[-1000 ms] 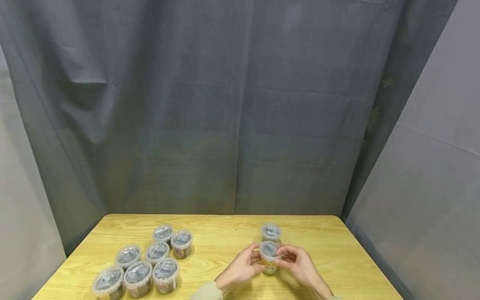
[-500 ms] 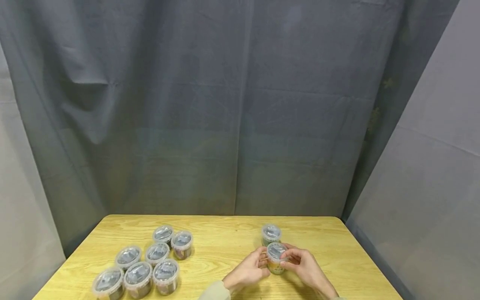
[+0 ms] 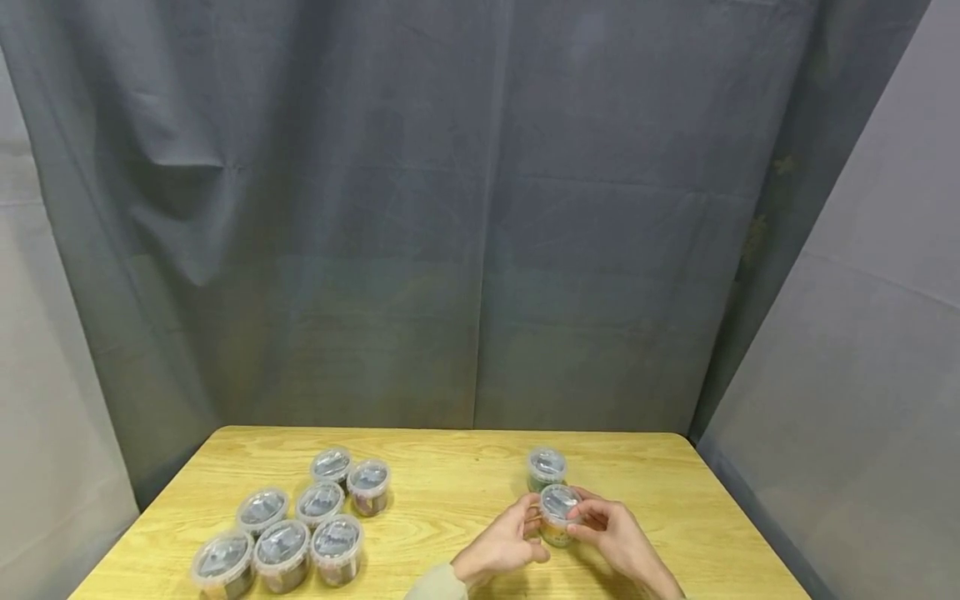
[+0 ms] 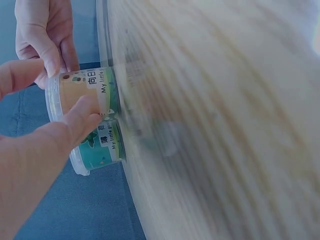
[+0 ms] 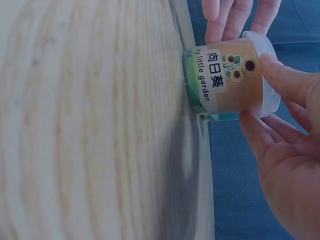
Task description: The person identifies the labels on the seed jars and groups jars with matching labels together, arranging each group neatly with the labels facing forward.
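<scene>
A small lidded plastic tub [image 3: 556, 527] with an orange sunflower label [image 5: 235, 75] stands upright on the wooden table's right half. My right hand [image 3: 624, 543] pinches it near the lid, thumb on the near side and fingers on the right side. My left hand [image 3: 497, 543] is at the tub's left, its fingers [image 4: 82, 117] loosely extended against or very near the label and its thumb apart from the tub. Right behind stands a second lidded tub [image 3: 546, 468] with a green label [image 4: 97, 152]; in the left wrist view the two appear to touch.
Several more lidded tubs [image 3: 281, 546] stand in a loose group on the table's left side. The wooden table [image 3: 442, 467] ends at a grey curtain [image 3: 375, 333] at the back, with a pale panel [image 3: 847, 400] on the right.
The sunflower tub has shifted a little to the right, close in front of the green one. My left thumb has come away from it; my right hand keeps its pinch.
</scene>
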The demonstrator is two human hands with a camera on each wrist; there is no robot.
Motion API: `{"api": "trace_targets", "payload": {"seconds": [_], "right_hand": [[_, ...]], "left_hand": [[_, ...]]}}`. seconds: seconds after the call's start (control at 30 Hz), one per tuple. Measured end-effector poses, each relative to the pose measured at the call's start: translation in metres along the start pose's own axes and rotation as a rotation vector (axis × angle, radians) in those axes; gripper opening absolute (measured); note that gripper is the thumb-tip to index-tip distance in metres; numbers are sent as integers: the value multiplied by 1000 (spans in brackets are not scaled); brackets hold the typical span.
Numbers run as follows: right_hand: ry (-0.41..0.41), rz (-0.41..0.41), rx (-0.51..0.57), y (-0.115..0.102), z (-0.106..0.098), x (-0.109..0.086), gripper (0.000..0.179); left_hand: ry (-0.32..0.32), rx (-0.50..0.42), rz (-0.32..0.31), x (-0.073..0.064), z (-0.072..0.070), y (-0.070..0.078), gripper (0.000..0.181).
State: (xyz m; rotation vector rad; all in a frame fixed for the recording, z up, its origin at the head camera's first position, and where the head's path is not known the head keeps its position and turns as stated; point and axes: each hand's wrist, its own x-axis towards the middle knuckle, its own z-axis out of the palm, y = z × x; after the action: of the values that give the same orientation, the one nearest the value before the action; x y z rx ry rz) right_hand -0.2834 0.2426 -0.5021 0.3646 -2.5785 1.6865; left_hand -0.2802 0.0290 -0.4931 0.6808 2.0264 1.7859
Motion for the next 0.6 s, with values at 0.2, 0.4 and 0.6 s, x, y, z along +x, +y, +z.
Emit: {"api": "trace_targets", "payload": {"seconds": [0.2, 0.4, 0.6], "right_hand": [[2, -6, 9, 0, -4, -1, 14], [13, 6, -10, -3, -5, 0, 14], [40, 16, -31, -12, -3, 3, 24]], "left_hand": [[7, 8, 9, 3, 2, -1, 82], [26, 67, 8, 1, 3, 0, 79], [58, 158, -50, -2, -1, -1, 83]]}}
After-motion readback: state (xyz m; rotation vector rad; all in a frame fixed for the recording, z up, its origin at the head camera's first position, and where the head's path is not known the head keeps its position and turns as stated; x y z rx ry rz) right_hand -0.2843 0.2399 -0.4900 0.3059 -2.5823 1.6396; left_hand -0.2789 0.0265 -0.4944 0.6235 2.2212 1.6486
